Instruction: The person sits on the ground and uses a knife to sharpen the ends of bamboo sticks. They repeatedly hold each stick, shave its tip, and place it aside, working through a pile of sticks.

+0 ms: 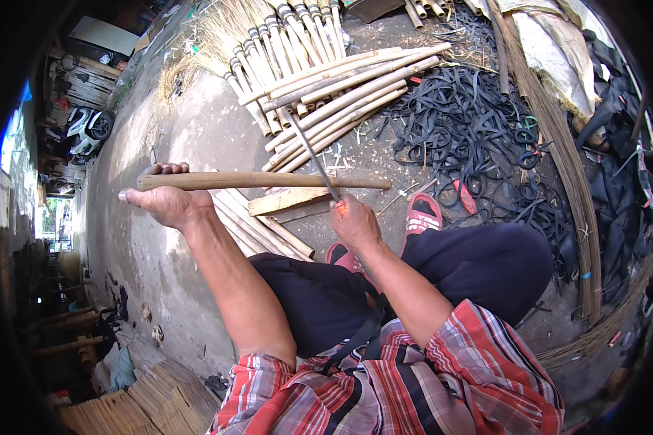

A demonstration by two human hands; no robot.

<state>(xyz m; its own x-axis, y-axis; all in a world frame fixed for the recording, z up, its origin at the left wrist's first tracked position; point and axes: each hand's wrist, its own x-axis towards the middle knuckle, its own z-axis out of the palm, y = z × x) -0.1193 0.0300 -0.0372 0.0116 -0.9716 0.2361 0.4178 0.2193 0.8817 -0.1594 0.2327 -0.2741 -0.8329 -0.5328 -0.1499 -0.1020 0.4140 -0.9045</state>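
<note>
My left hand [170, 201] is wrapped round the thick left end of a bamboo stick [268, 180], which lies level across the front of me. A long, narrow-bladed knife [312, 154] is gripped in my right hand [357, 223]; a bit of orange shows at the grip. Its blade slants up and to the left, crossing the stick near its right end. Just below the stick is a pale wooden block [286, 201]. Several bamboo sticks [257, 226] lie on the ground under and beside the block, partly hidden by my left forearm and knee.
Beyond my hands lie more bamboo poles [341, 116] and a row of bamboo-handled brooms [283, 40]. Tangled black rubber strips [464, 130] cover the ground at right, beside a long bundle of thin brown sticks [559, 145]. A red packet [464, 197] lies near my sandal [422, 214].
</note>
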